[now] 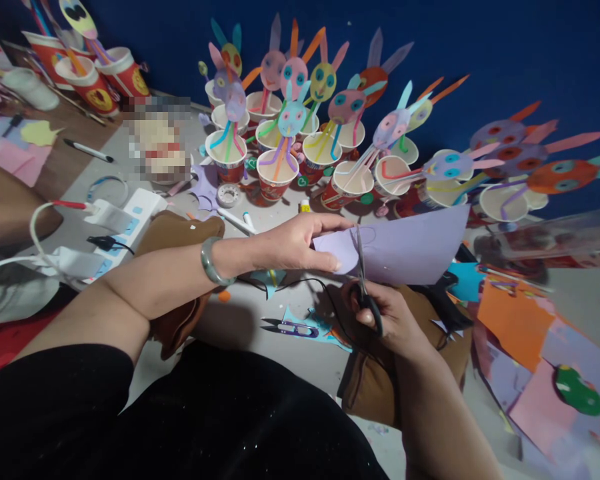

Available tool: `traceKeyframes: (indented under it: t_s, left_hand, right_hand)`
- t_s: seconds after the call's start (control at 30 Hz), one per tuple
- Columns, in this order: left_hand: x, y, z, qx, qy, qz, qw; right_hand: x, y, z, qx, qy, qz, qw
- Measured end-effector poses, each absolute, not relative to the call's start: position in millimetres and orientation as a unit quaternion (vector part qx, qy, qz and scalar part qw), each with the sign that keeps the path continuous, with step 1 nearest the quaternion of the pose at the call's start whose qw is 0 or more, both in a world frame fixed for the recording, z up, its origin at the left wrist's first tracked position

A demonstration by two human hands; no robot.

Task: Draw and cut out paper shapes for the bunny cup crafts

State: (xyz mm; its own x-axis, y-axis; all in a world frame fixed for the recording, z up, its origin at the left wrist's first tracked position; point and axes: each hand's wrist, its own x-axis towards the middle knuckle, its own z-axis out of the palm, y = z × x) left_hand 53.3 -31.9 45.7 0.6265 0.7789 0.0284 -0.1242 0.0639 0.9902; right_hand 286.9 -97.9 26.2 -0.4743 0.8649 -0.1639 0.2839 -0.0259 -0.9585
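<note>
Thumb and fingers of my left hand [300,241] pinch the rounded left end of a sheet of purple paper [410,243]. Black-handled scissors [363,267] are in my right hand [393,313], with their blades pointing up across the paper, close to a drawn curve. The sheet spreads out to the right beyond the blades. Below my hands, small purple thread snips [291,327] lie by a scrap of blue paper [337,339] on the grey surface. A yellow-labelled glue stick [305,206] stands just behind my left hand.
Rows of paper cups [277,175] with paper rabbit heads on straws stand along the blue wall [170,40]. At left are a white power strip [135,217] with cables and a marker [89,151]. Orange paper [515,320] and other coloured sheets lie at right.
</note>
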Motion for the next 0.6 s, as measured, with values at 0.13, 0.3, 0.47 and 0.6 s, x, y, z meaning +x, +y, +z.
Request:
traceKeyframes:
  t_s: [0.13, 0.3, 0.47, 0.6]
  left_hand:
    - [51.2, -31.0, 47.4, 0.6, 0.278, 0.338, 0.67]
    - [48.8, -28.5, 51.6, 0.599, 0.264, 0.331, 0.68]
    - [49.2, -28.5, 51.0, 0.592, 0.269, 0.335, 0.682]
    - [49.3, -29.1, 49.3, 0.586, 0.277, 0.344, 0.679]
  right_hand:
    - [289.1, -98.5, 24.0, -0.444, -0.654, 0.555, 0.26]
    - [288.3, -98.1, 25.2, -0.443, -0.65, 0.56, 0.26]
    - [288.0, -96.3, 26.5, -0.439, -0.646, 0.565, 0.267]
    - [288.3, -95.9, 27.7, -0.446, -0.644, 0.563, 0.263]
